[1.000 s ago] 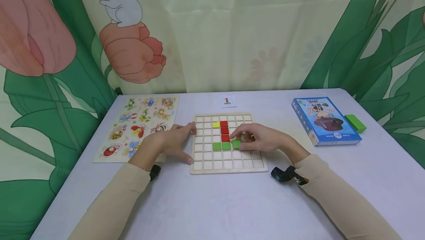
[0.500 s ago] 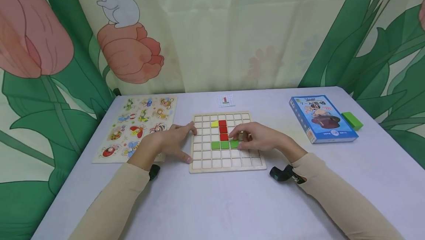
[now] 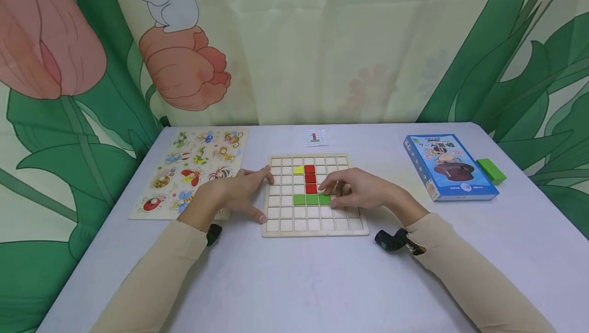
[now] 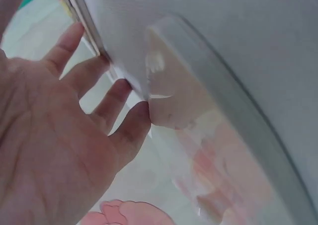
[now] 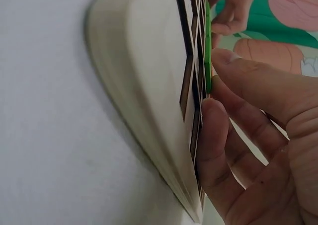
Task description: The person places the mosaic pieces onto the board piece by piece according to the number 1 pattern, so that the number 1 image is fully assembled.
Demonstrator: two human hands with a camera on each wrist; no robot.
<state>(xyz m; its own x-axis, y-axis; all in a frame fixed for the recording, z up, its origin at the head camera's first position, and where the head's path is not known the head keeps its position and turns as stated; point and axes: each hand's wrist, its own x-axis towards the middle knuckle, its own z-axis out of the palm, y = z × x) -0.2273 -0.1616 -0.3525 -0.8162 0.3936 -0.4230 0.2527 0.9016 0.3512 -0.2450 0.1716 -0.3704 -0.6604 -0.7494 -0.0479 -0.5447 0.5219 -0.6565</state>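
A wooden grid board [image 3: 317, 234] lies flat on the table. In it sit one yellow tile [image 3: 298, 170], a column of three red tiles [image 3: 310, 178] and, below, a row of three green tiles [image 3: 312, 199]. My right hand [image 3: 361, 190] pinches the rightmost green tile [image 3: 324, 199], which lies level in the row; the right wrist view shows the thumb and a finger at its green edge [image 5: 208, 56]. My left hand [image 3: 239, 192] rests against the board's left edge, fingers spread and thumb extended. In the left wrist view the fingertips [image 4: 99, 63] touch that edge.
Behind the board lies a small card [image 3: 315, 138] printed with a coloured grid pattern. An insect picture board [image 3: 171, 214] is on the left, partly under my left forearm. To the right stand a blue box [image 3: 453, 167] and a green block [image 3: 491, 171].
The rightmost green tile, tilted and apart from the row a second ago, now lies flat in line with the other two. Both hands have stayed nearly still; the head view shifts slightly.
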